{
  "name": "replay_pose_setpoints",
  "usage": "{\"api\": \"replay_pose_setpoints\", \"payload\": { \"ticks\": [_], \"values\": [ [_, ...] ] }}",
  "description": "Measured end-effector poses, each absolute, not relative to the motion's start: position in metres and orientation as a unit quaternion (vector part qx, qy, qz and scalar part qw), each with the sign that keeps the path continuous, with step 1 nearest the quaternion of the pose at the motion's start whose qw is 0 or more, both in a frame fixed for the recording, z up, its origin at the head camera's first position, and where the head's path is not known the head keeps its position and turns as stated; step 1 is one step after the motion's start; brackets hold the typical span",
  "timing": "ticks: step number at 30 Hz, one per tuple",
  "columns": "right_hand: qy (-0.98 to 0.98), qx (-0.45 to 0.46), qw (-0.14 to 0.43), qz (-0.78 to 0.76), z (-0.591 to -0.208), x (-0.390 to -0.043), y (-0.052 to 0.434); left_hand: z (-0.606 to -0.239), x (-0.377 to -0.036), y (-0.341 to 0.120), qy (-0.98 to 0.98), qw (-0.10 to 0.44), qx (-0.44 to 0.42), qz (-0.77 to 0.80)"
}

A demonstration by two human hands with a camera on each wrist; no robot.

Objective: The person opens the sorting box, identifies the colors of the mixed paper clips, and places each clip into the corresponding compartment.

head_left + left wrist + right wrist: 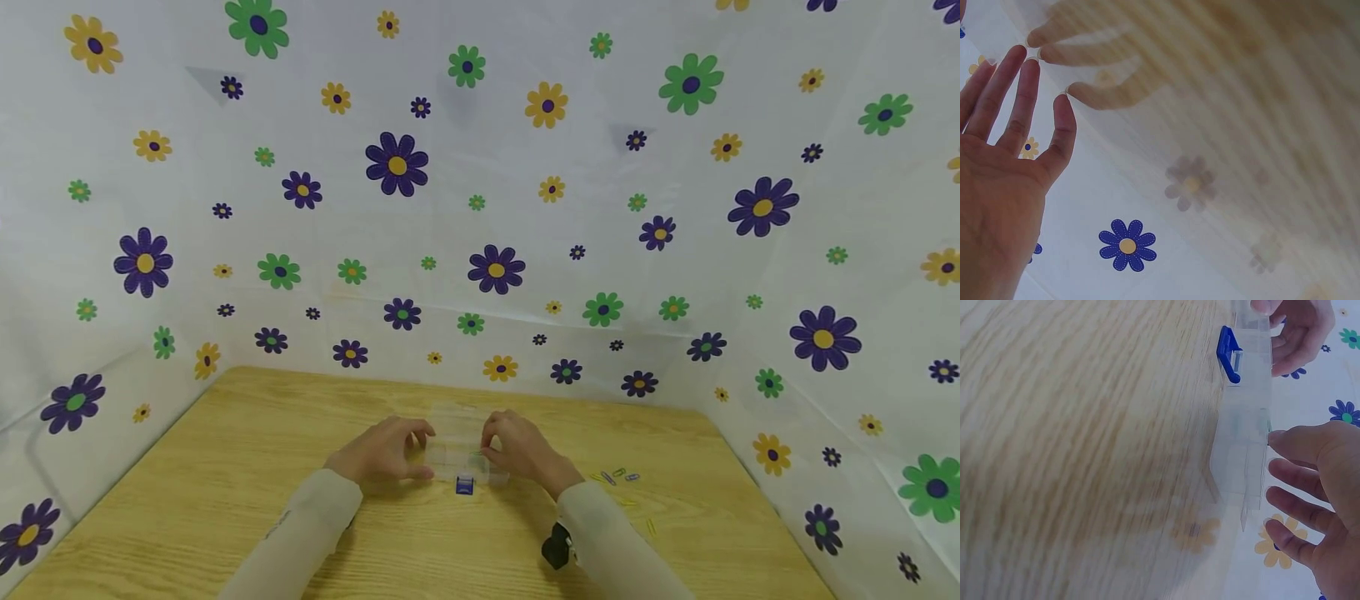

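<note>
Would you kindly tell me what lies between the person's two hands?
In the head view, a clear plastic box with a blue latch on its near side lies between the left hand and right hand.

Screened-off tabletop booth, wider room type unclear from here: white sheeting [450,233] with purple-green-yellow flower print around three sides of pale-brown wood-grain table [450,546].

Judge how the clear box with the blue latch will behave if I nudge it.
The clear box is probably fairly stiff: its walls look straight and hold their shape. It seems light for its size, being see-through and thin-walled. Sitting low on the glossy, reflective table, it would likely slide rather than tip.
</note>
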State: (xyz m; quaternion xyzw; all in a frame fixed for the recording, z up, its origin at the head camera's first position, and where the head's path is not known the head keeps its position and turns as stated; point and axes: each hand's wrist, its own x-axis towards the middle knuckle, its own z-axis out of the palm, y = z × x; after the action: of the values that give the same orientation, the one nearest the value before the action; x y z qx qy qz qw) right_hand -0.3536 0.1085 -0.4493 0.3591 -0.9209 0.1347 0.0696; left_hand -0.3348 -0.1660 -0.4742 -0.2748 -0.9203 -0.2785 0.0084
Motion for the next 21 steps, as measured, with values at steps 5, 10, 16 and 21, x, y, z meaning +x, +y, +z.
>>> {"api": "replay_pose_setpoints", "payload": {
  "ticks": [5,10,16,21],
  "values": [
    [-0.922,0.356,0.066,0.135,-0.448,-0.353,0.114,-0.474,-0.335,-0.167,-0.919,0.012,-0.282,-0.276],
    [-0.918,0.360,0.070,0.150,-0.444,-0.349,0.127,-0.474,-0.334,-0.167,-0.918,0.010,-0.283,-0.278],
    [-0.914,0.368,0.075,0.155,-0.439,-0.347,0.149,-0.474,-0.334,-0.166,-0.915,0.010,-0.287,-0.282],
    [-0.917,0.364,0.078,0.146,-0.438,-0.348,0.169,-0.476,-0.335,-0.167,-0.916,0.014,-0.287,-0.279]
  ]
}}
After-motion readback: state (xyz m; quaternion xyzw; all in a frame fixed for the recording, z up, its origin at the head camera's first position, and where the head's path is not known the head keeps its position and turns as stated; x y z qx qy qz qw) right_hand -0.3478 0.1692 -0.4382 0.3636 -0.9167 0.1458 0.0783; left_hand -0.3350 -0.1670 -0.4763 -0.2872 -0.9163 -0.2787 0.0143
